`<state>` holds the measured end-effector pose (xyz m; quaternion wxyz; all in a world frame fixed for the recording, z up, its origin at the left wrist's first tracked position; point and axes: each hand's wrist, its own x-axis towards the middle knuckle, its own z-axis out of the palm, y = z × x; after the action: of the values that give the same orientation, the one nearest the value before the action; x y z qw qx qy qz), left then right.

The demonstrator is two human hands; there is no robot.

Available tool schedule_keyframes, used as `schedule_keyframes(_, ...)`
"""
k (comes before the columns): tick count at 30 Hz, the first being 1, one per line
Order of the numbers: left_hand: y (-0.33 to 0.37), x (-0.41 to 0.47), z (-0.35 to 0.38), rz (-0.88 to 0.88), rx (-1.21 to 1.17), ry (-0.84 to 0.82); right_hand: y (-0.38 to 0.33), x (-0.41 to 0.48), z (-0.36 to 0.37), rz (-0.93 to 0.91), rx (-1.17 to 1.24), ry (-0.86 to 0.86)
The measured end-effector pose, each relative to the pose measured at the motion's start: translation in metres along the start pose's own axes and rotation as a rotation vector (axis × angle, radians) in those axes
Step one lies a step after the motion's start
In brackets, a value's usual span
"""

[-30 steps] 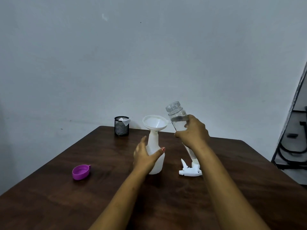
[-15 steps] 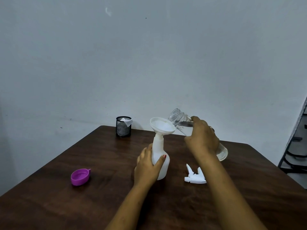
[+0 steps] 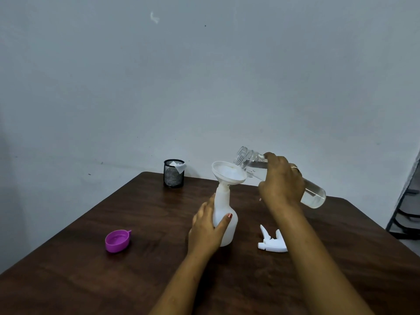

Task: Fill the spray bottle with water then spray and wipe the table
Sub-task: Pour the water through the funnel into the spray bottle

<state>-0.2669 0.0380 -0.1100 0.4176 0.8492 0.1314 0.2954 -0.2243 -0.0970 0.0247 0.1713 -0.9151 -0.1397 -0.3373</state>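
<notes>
A white spray bottle (image 3: 223, 202) stands upright on the dark wooden table (image 3: 113, 280), with a white funnel (image 3: 228, 175) seated in its neck. My left hand (image 3: 208, 228) is wrapped around the bottle's lower body. My right hand (image 3: 280, 181) grips a clear water bottle (image 3: 314, 195), tipped nearly level with its open mouth just above the funnel's right rim. Water lies along the bottle's lower side. The white trigger spray head (image 3: 271, 243) lies on the table, right of the spray bottle and partly behind my right forearm.
A purple cap (image 3: 117, 241) lies open side up on the table's left part. A black mesh cup (image 3: 173, 176) holding white paper stands at the far edge near the wall. Dark metal framing (image 3: 406, 212) stands beyond the table's right edge.
My right hand has tilted the clear bottle from upright to nearly level, bringing its mouth over the funnel. My left hand has closed around the spray bottle.
</notes>
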Motion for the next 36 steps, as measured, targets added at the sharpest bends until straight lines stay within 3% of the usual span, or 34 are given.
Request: schedule_keyframes(36,0.000,-0.002,-0.001,0.008,-0.013,-0.012,0.003,0.001,0.014,-0.040,-0.001,0.126)
